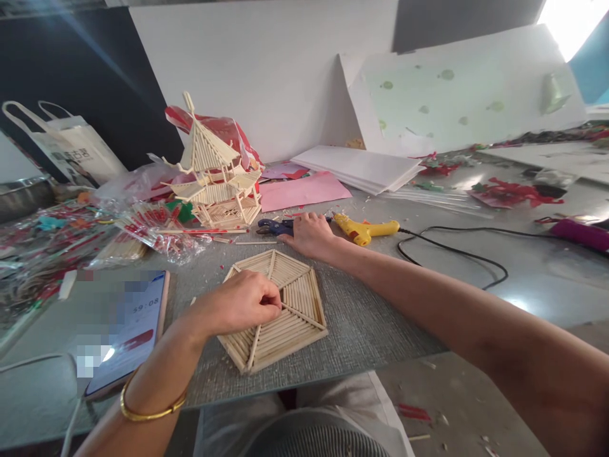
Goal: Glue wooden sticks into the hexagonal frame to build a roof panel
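A hexagonal panel of thin wooden sticks lies on the table in front of me, with ribs running from its middle to the corners. My left hand is closed above the panel's middle, fingertips pinched together; whatever they hold is hidden. Farther off, my right hand curls over a pair of dark blue pliers lying on the table and covers part of them. Just right of that hand rests a yellow glue gun with a black cord.
A small stick-built pagoda stands behind the panel. Wrapped sticks and plastic scraps crowd the left side. A tablet lies near my left forearm. White boards and pink paper lie at the back. The glue gun's cord loops rightward.
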Demonstrator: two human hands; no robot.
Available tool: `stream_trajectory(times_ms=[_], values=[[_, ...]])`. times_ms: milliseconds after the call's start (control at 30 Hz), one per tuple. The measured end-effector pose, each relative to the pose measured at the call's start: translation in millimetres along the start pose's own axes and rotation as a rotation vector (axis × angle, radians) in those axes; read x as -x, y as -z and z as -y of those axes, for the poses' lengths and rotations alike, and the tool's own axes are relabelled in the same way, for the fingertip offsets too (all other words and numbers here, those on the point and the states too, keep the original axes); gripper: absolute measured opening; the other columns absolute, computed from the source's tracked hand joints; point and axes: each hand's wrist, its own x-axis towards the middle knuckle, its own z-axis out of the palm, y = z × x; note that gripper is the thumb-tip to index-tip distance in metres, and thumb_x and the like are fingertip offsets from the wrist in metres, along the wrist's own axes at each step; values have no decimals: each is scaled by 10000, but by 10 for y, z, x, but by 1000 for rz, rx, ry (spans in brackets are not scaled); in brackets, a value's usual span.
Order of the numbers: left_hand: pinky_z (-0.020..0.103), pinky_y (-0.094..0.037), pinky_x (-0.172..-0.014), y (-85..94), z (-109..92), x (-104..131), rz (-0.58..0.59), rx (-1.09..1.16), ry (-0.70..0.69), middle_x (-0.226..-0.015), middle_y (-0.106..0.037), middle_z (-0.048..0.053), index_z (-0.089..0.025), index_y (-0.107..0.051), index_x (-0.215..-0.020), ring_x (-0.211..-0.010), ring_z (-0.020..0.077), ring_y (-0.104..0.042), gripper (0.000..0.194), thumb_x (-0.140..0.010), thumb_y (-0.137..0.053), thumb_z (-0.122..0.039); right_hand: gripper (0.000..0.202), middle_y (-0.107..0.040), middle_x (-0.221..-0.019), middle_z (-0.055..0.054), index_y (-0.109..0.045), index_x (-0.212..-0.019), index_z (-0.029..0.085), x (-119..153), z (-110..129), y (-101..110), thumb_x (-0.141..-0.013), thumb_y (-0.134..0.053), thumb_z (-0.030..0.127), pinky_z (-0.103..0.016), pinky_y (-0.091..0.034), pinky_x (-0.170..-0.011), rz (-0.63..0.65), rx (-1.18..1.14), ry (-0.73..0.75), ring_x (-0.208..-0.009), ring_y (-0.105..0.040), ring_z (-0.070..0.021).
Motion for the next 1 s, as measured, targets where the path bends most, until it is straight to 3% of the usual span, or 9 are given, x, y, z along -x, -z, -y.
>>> stream_trajectory(times_ms=[400, 533, 667, 767, 867, 1000], values=[[222, -317, -501, -64, 36, 28, -109, 64, -8, -595, -614, -11, -193, -657, -639, -534, 105, -497, 158, -701, -517, -233, 664, -564, -1082, -230, -589, -1085, 35, -5, 5, -2, -825, -391, 612, -434, -350, -805, 8, -3, 1, -995, -493, -332], [218, -337, -510, -49, 50, 13, -176, 213, -19, -608, -596, -16, -195, -650, -684, -559, 109, -483, 171, -739, -530, -304, 632, -584, -1025, -233, -613, -1036, 23, -11, 9, -2, -830, -416, 586, -400, -371, -785, -6, 53, 14, -959, -512, -319], [223, -353, -526, -23, 74, -19, -330, 430, 13, -601, -566, -18, -185, -624, -699, -559, 109, -469, 178, -735, -562, -348, 592, -600, -986, -225, -632, -999, 43, -26, -22, 42, -857, -385, 561, -372, -391, -763, 12, 71, 32, -963, -526, -314], [229, -366, -547, -22, 113, -58, -490, 524, 73, -640, -602, -2, -177, -619, -703, -570, 111, -482, 183, -730, -569, -352, 539, -635, -894, -189, -645, -970, 84, -18, -73, 158, -871, -373, 539, -326, -404, -693, 50, -43, 7, -858, -582, -269], [233, -372, -559, -43, 175, -113, -615, 578, 113, -680, -640, 17, -169, -609, -708, -578, 113, -500, 184, -741, -553, -340, 554, -633, -699, -144, -658, -815, 95, 17, -139, 311, -860, -363, 561, -286, -387, -594, 81, -235, -52, -664, -595, -213], [242, -400, -604, -81, 278, -191, -751, 617, 113, -703, -655, 24, -164, -600, -725, -633, 132, -552, 171, -718, -575, -333, 488, -586, -564, -89, -596, -671, 107, 80, -210, 457, -836, -383, 514, -253, -356, -471, 280, -624, -81, -460, -527, -142]])
